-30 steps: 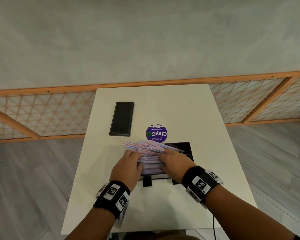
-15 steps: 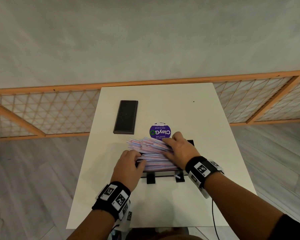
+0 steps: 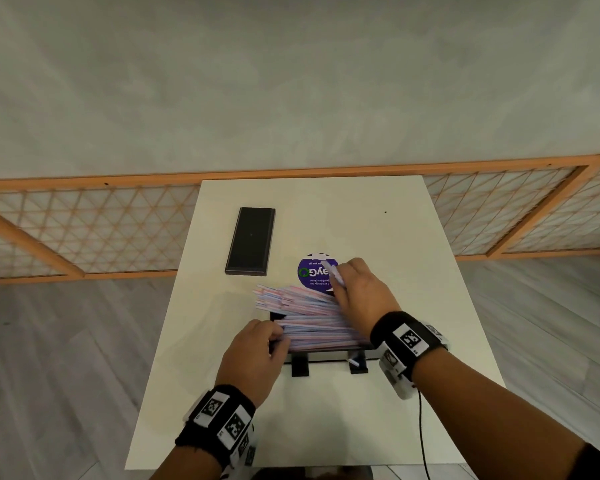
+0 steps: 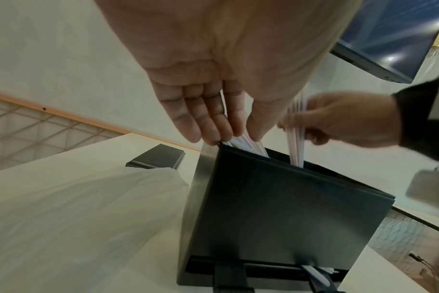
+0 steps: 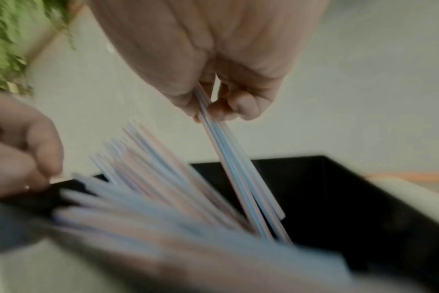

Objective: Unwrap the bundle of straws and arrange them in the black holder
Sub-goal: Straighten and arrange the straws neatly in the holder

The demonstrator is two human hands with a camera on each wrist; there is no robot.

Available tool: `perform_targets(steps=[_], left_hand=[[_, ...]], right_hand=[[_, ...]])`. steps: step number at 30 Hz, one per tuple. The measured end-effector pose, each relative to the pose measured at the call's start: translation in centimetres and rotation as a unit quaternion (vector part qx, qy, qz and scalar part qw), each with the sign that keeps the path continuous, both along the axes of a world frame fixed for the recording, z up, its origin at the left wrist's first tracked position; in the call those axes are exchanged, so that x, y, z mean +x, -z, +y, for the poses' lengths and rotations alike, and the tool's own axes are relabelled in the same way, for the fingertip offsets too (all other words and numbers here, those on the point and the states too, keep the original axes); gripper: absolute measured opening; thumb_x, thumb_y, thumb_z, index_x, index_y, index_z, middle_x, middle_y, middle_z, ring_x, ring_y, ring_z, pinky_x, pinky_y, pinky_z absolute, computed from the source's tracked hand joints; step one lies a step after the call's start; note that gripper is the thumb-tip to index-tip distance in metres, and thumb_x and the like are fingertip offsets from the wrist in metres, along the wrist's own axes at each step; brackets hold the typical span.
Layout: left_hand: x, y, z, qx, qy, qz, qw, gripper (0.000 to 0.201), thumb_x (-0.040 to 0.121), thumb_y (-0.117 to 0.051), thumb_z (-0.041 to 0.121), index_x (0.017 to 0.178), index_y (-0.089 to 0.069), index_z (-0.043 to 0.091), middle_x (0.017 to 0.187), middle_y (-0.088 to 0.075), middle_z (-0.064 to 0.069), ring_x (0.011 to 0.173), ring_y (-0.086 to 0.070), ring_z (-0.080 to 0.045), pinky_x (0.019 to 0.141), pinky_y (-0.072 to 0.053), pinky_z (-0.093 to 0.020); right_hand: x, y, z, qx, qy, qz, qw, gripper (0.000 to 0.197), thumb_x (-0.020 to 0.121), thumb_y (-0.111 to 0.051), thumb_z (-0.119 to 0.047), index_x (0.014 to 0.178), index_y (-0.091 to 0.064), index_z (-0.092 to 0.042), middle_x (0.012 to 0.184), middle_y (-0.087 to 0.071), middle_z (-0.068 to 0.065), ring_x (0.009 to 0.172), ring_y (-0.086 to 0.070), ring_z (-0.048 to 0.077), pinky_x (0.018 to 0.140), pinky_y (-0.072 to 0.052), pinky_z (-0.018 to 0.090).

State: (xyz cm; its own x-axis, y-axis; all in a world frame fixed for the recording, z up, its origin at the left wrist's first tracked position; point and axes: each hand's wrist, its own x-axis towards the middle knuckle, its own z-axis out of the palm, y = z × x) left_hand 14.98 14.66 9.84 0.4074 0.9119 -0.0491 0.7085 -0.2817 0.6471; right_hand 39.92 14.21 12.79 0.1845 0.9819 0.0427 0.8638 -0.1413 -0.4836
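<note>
Thin pink, blue and white straws (image 3: pixel 302 311) lie fanned across the top of the black holder (image 3: pixel 326 358) near the table's front. My left hand (image 3: pixel 279 341) stays at the holder's left end, its straight fingertips (image 4: pixel 213 130) touching the straw ends (image 4: pixel 246 143) at the top corner of the holder (image 4: pixel 276 214). My right hand (image 3: pixel 336 275) is over the far right of the pile and pinches a few straws (image 5: pixel 238 178) between thumb and fingers (image 5: pixel 241 105). Their lower ends reach into the holder (image 5: pixel 338 198). The right wrist view is blurred.
A flat black lid (image 3: pixel 250 241) lies at the back left of the white table (image 3: pixel 413 258). A round purple sticker (image 3: pixel 312 271) sits just behind the straws. Clear plastic wrap (image 4: pixel 88 208) lies left of the holder. A wooden lattice rail (image 3: pixel 84 220) runs behind the table.
My right hand has moved from the middle of the pile to its far right and has picked out a few straws. My left hand has stayed at the left ends.
</note>
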Motion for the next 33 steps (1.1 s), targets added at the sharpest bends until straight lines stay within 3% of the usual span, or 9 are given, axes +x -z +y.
perform_targets(steps=[5, 9, 11, 15, 17, 20, 25, 30, 33], left_hand=[[-0.3, 0.1, 0.3, -0.018, 0.019, -0.005, 1.0, 0.02, 0.092, -0.068, 0.033, 0.112, -0.064, 0.032, 0.097, -0.057, 0.018, 0.086, -0.059, -0.004, 0.079, -0.055, -0.027], [0.2, -0.2, 0.4, -0.066, -0.017, -0.033, 0.997, 0.067, 0.084, -0.077, 0.031, 0.141, -0.042, 0.035, 0.101, -0.057, 0.016, 0.075, -0.058, -0.004, 0.071, -0.044, -0.011], [0.4, -0.1, 0.4, -0.086, -0.011, -0.053, 0.995, 0.079, 0.081, -0.081, 0.03, 0.146, -0.035, 0.037, 0.108, -0.056, 0.016, 0.079, -0.061, -0.004, 0.072, -0.047, -0.01], [0.6, 0.0, 0.3, -0.08, 0.027, -0.055, 0.995, 0.069, 0.081, -0.079, 0.034, 0.141, -0.044, 0.04, 0.124, -0.052, 0.017, 0.105, -0.061, -0.002, 0.092, -0.054, -0.024], [0.6, -0.1, 0.4, -0.049, 0.042, -0.01, 0.998, 0.046, 0.085, -0.074, 0.036, 0.127, -0.056, 0.04, 0.114, -0.052, 0.017, 0.097, -0.061, -0.004, 0.088, -0.055, -0.03], [0.5, -0.4, 0.5, -0.019, 0.024, 0.023, 0.999, 0.026, 0.09, -0.069, 0.035, 0.115, -0.066, 0.029, 0.107, -0.051, 0.013, 0.088, -0.061, -0.008, 0.081, -0.056, -0.034], [0.6, -0.4, 0.4, 0.028, 0.06, 0.014, 0.998, 0.033, 0.088, -0.067, 0.045, 0.119, -0.064, 0.034, 0.113, -0.048, 0.019, 0.093, -0.057, -0.004, 0.08, -0.054, -0.025], [2.3, 0.0, 0.0, 0.029, 0.131, 0.055, 0.989, 0.061, 0.081, -0.068, 0.058, 0.137, -0.057, 0.037, 0.133, -0.046, 0.019, 0.118, -0.049, -0.007, 0.094, -0.051, -0.028], [3.1, 0.2, 0.1, 0.04, 0.147, 0.107, 0.982, 0.055, 0.083, -0.068, 0.051, 0.135, -0.058, 0.036, 0.13, -0.048, 0.015, 0.116, -0.052, -0.013, 0.09, -0.053, -0.032]], right_hand=[[-2.1, -6.3, -0.5, 0.033, -0.087, -0.058, 0.994, 0.017, 0.101, -0.05, -0.024, 0.111, -0.055, -0.012, 0.1, -0.057, 0.009, 0.077, -0.057, 0.032, 0.06, -0.045, 0.038], [-4.4, -5.9, -0.8, -0.093, -0.19, -0.182, 0.96, 0.022, 0.095, -0.049, -0.017, 0.117, -0.051, -0.013, 0.106, -0.06, 0.012, 0.089, -0.063, 0.036, 0.064, -0.041, 0.039], [-4.8, -4.1, -0.8, -0.161, -0.218, -0.199, 0.942, 0.025, 0.098, -0.045, -0.018, 0.121, -0.051, -0.012, 0.112, -0.06, 0.013, 0.096, -0.064, 0.036, 0.07, -0.045, 0.041], [-5.3, -0.7, -1.1, -0.181, -0.23, -0.171, 0.941, 0.027, 0.098, -0.049, -0.019, 0.124, -0.054, -0.011, 0.12, -0.055, 0.014, 0.1, -0.065, 0.037, 0.073, -0.048, 0.041], [-5.2, 0.3, -1.1, -0.154, -0.222, -0.137, 0.953, 0.03, 0.096, -0.055, -0.021, 0.124, -0.053, -0.011, 0.122, -0.049, 0.013, 0.1, -0.062, 0.036, 0.072, -0.047, 0.04], [-4.4, 0.6, -1.4, -0.129, -0.203, -0.117, 0.964, 0.033, 0.092, -0.059, -0.027, 0.121, -0.056, -0.011, 0.118, -0.051, 0.012, 0.104, -0.058, 0.034, 0.083, -0.051, 0.044], [-1.6, 1.0, -2.7, -0.157, -0.146, -0.181, 0.96, 0.036, 0.092, -0.054, -0.042, 0.116, -0.059, -0.016, 0.117, -0.057, 0.009, 0.107, -0.057, 0.032, 0.087, -0.046, 0.042], [-0.7, 2.3, -3.3, -0.181, -0.152, -0.145, 0.961, 0.032, 0.095, -0.05, -0.029, 0.125, -0.057, -0.024, 0.117, -0.059, 0.007, 0.108, -0.06, 0.033, 0.086, -0.052, 0.041], [-0.7, 2.6, -3.3, -0.16, -0.179, -0.142, 0.96, 0.033, 0.095, -0.052, -0.026, 0.126, -0.061, -0.029, 0.112, -0.06, 0.005, 0.104, -0.062, 0.032, 0.082, -0.055, 0.042]])
